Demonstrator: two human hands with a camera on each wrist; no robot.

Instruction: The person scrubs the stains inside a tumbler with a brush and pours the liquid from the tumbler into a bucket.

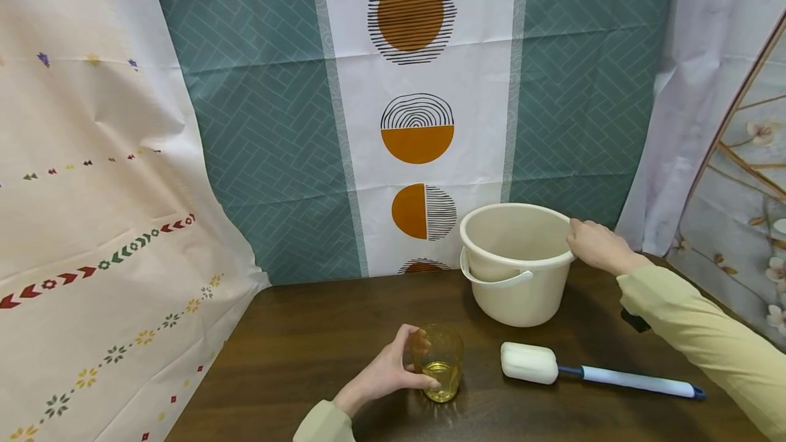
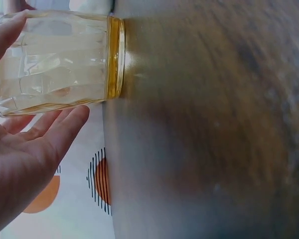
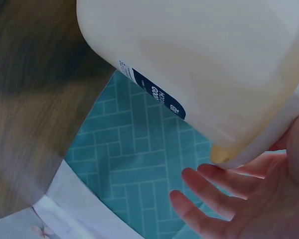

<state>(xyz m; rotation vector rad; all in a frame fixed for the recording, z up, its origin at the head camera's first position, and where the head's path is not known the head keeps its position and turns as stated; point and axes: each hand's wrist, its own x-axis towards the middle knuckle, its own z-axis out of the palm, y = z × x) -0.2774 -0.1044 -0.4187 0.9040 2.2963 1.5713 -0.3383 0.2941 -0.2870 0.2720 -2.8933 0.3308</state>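
Observation:
An amber-tinted glass tumbler (image 1: 443,374) stands upright on the table, its thick base and faceted side showing in the left wrist view. My left hand (image 1: 396,367) holds it from the left, thumb on the near side and fingers around the far side, partly seen through the glass. At the back right is a cream bucket (image 1: 522,292) with its handle hanging down in front. My right hand (image 1: 598,245) grips the right side of its rim; in the right wrist view several fingers (image 3: 214,191) spread beneath the rim, thumb hidden.
A bottle brush with a white sponge head (image 1: 529,363) and pale blue handle (image 1: 638,380) lies in front of the bucket, below my right forearm. The dark wooden table (image 1: 295,340) ends at a patterned curtain (image 1: 276,155) behind. A floral panel (image 1: 749,224) borders the right side.

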